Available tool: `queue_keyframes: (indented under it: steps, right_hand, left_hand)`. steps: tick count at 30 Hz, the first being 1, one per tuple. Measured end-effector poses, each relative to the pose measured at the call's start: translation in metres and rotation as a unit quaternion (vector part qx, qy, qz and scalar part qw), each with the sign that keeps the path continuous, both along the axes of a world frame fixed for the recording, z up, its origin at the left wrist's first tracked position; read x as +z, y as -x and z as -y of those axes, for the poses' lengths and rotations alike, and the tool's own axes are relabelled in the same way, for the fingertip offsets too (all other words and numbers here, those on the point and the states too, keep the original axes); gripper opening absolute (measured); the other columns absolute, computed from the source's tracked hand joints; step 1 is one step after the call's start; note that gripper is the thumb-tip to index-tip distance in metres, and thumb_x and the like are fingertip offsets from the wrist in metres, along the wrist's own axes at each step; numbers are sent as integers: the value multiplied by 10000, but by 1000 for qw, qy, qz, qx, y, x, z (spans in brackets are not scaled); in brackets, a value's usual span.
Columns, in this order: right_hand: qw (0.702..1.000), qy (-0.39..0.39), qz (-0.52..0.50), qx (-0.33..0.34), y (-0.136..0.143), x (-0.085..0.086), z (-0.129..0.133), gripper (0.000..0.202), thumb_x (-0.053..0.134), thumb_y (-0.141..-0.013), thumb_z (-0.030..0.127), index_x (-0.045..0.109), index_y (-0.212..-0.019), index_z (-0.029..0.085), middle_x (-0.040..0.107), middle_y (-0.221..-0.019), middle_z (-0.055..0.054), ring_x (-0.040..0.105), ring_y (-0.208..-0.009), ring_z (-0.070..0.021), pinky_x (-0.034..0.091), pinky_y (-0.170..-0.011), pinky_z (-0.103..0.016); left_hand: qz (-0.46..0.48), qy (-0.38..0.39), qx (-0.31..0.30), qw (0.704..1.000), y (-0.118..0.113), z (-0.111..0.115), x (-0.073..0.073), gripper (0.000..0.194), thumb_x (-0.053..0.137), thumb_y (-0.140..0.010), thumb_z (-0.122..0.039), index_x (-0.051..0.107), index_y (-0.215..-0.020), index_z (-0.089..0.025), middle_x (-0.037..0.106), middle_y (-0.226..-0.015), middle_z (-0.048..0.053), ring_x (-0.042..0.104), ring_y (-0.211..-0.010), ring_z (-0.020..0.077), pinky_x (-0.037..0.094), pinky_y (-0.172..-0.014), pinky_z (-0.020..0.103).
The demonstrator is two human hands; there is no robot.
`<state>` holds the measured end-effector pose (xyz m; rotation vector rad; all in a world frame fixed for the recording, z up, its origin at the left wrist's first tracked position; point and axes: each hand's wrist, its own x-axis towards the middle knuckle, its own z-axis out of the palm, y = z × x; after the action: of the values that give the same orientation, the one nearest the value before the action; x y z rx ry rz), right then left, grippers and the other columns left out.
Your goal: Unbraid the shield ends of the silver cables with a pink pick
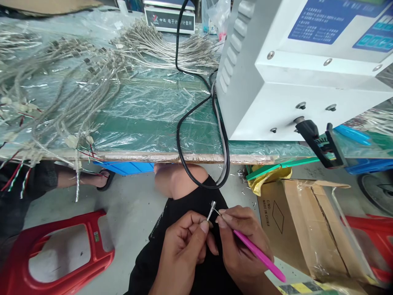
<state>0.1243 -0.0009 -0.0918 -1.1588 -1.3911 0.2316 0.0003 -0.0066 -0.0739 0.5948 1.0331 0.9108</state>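
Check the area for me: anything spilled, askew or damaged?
Small scraps lie scattered on the floor beside the yellow bag, probably spillage. The black cable loops down over the table edge near the knee, where it might snag. No damage is evident.

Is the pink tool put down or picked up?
Picked up: the right hand grips the pink tool, its thin metal tip close to the frayed wire in the left hand.
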Motion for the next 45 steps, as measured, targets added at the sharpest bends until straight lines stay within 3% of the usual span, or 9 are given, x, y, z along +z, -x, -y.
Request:
queue_keyframes:
  steps: [7, 13, 22, 37, 45]
  right_hand:
    - [1000, -7, 30, 3, 2, 4, 0, 216, 662, -797, -27, 687, -878, 172, 698, -816, -30, 704, -685, -132, 593, -565, -234]
    - [997, -32, 72, 24, 5, 3, 2, 252, 703, -780, -33, 706, -930, 169, 695, -793, -32, 683, -669, -139, 586, -535, -261]
    - [1000, -10, 6, -8, 0, -2, 6, 270, 675, -790, -41, 698, -945, 179, 672, -852, -32, 683, -705, -148, 577, -558, -280]
    - [1000, 11, 8, -7, 3, 4, -1, 227, 672, -798, -33, 685, -875, 180, 697, -770, -22, 677, -684, -136, 578, -576, -248]
    - [999, 36, 15, -15, 2, 3, 1, 210, 655, -826, -10, 667, -868, 195, 674, -774, -10, 664, -655, -126, 568, -558, -247]
  left_hand:
    - [-8, 3, 11, 1000, -2, 1, 1, 380, 700, -868, -482, 608, -715, -146, 520, -532, -45, 268, -437, 43, 183, -436, 205]
    - [-21, 21, 18, 999, -4, 4, 2, 395, 706, -841, -549, 655, -830, -157, 357, -562, -80, 262, -485, 56, 192, -462, 203]
    - [-90, -15, 3, 996, -5, -1, 10, 354, 650, -898, -495, 639, -777, -162, 584, -578, -8, 349, -453, 64, 253, -442, 207]
    - [-81, -10, 5, 997, -4, -1, 7, 367, 659, -889, -496, 623, -749, -158, 581, -573, -12, 325, -448, 62, 216, -445, 219]
    - [-24, 5, 20, 1000, -3, 2, 1, 323, 657, -898, -475, 608, -826, -164, 598, -552, -16, 292, -418, 48, 193, -439, 218]
